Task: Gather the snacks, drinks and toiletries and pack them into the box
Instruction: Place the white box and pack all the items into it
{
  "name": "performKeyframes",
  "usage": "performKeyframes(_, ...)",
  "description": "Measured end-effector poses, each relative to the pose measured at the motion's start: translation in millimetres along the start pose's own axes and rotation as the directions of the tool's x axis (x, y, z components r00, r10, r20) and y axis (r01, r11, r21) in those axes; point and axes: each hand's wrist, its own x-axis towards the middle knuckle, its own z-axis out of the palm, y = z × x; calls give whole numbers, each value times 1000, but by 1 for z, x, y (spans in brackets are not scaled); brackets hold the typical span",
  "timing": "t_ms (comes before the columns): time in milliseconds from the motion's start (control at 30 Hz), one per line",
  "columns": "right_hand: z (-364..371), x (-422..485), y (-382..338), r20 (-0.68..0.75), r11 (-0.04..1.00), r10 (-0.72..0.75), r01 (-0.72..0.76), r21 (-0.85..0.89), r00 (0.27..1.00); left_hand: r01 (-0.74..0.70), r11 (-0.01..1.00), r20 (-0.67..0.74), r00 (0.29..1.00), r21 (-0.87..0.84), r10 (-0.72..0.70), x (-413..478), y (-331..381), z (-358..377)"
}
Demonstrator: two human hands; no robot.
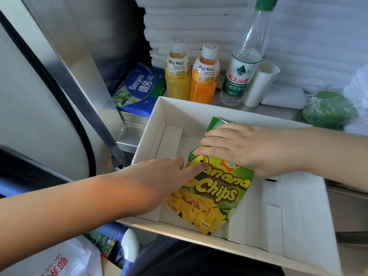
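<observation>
A green and yellow bag of banana chips (215, 198) lies inside the open white cardboard box (294, 226). My right hand (253, 148) presses flat on the bag's upper half, fingers spread. From the left, my left hand (161, 178) touches the bag's edge with its fingertips. Behind the box stand a yellow Mogu Mogu bottle (177, 76), an orange Mogu Mogu bottle (204, 80) and a clear water bottle (242, 64) with a green cap. A blue Deeyeo tissue pack (137, 88) lies at the back left.
A white roll (258, 84) stands beside the water bottle. A green wrapped bundle (328, 110) and a white packet (282, 96) lie at the back right. Stacked white towels (191, 24) fill the background. A metal frame (83, 62) slants on the left. A plastic bag (65, 259) sits below.
</observation>
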Motion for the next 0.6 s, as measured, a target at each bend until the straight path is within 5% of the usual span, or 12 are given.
performKeyframes(333,11,32,11,-170,980,-165,142,-140,971,91,987,349,936,-131,-40,-2,21,-18)
performKeyframes(467,16,44,11,-153,982,-170,153,-114,974,83,994,422,906,-68,-47,-3,28,-20)
performKeyframes(600,20,56,5,-172,973,-185,155,-174,968,-44,971,399,915,236,-56,-7,18,-16)
